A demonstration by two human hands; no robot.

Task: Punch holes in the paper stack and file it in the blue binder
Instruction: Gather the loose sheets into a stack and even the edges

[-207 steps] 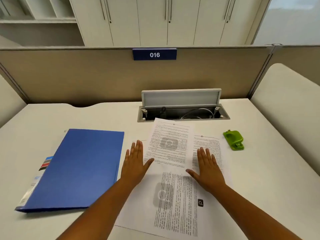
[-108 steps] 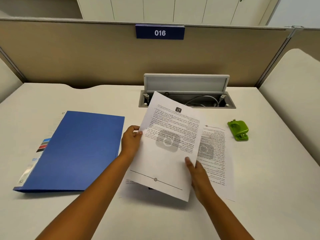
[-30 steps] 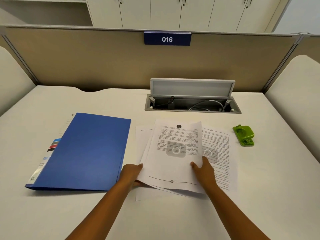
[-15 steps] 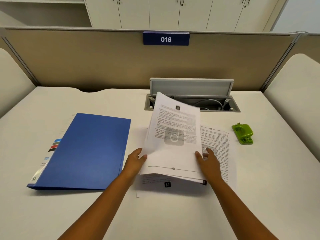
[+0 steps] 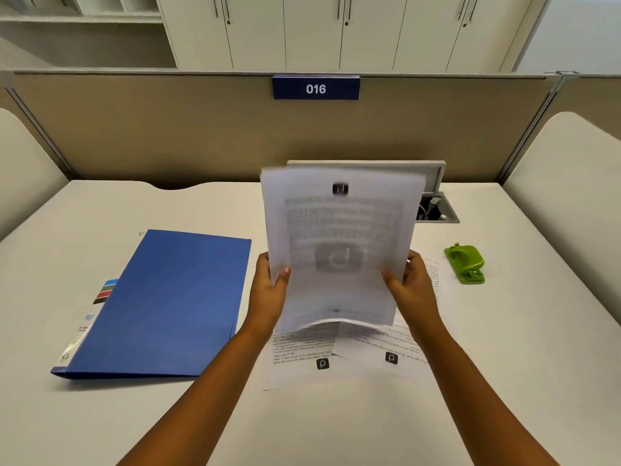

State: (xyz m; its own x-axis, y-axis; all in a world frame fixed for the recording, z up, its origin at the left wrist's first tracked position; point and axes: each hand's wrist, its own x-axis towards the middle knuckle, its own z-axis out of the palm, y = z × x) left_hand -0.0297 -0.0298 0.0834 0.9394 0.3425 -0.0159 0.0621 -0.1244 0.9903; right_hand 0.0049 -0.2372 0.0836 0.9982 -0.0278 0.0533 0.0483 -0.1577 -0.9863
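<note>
I hold a paper stack (image 5: 339,243) upright above the desk, its print blurred by motion. My left hand (image 5: 268,290) grips its left edge and my right hand (image 5: 411,287) grips its right edge. Two more printed sheets (image 5: 302,358) lie flat on the desk under the raised stack. The blue binder (image 5: 168,304) lies closed to the left of my left hand. A small green hole punch (image 5: 465,264) sits on the desk to the right, apart from my right hand.
An open cable tray (image 5: 437,210) with a raised grey lid lies in the desk behind the papers. A beige partition (image 5: 168,136) with a "016" sign closes the far edge. Rounded side panels flank the white desk (image 5: 504,364).
The papers, half lifted a moment ago, now stand upright in both hands, which have moved up to the sheets' side edges. Two sheets stay flat on the desk.
</note>
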